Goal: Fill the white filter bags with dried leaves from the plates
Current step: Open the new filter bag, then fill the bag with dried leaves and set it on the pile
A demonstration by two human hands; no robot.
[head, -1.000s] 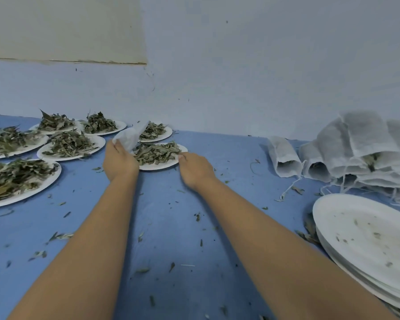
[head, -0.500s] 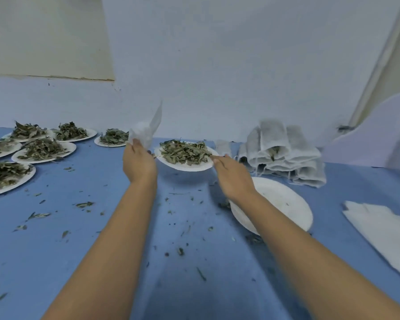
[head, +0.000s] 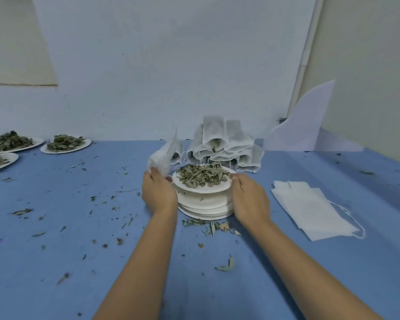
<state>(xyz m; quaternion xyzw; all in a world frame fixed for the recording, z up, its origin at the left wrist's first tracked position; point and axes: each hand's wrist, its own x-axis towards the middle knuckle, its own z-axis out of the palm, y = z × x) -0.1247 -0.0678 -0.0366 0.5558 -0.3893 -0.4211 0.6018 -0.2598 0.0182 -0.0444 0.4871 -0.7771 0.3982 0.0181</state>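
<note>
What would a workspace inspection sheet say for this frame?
Surface: blue table, flecked with leaf bits.
Job's things: plate of leaves atop stack of empty plates; filled bags piled behind; flat bags to the right; more leaf plates far left.
Clutter: leaf scraps in front of the stack.
Grippers: left hand holds filter bag; right hand at the plate's rim, grip unclear.
Cables: nothing seen.
Surroundings: pale wall; white board leaning in the corner.
</note>
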